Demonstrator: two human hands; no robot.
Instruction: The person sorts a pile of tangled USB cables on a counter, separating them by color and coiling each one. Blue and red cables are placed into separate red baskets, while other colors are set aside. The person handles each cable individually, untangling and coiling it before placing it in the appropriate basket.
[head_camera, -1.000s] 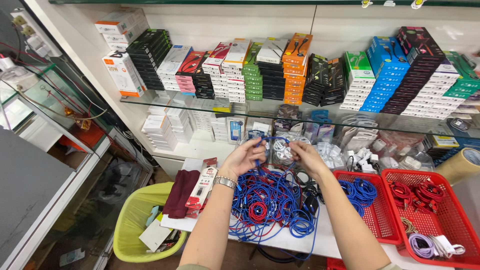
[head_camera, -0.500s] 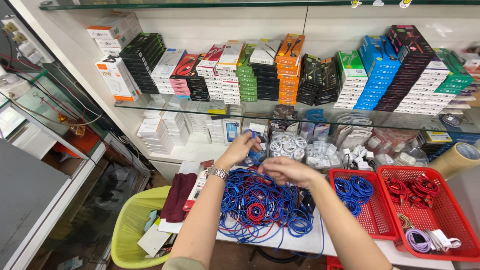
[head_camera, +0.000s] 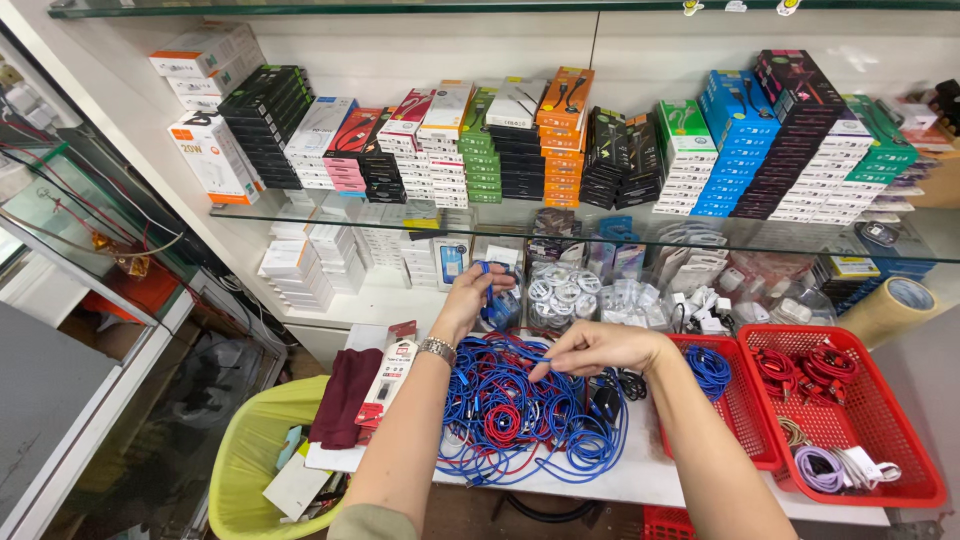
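Two hands over one tangled heap of blue and red cables (head_camera: 525, 415) on the white counter (head_camera: 660, 478). Left hand (head_camera: 475, 295) raised behind the heap, fingers curled shut on a blue cable (head_camera: 488, 290). Right hand (head_camera: 590, 350) lower, nearer the heap, fingertips pinching the same strand. Strand running taut on a diagonal, far-left to near-right, between both grips. Red baskets (head_camera: 860, 440) off to the right.

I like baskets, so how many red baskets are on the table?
2. One red basket sits just right of the right hand, holding blue cables. The other red basket is beside it at the far right, holding red cables. More could be hidden outside the picture.
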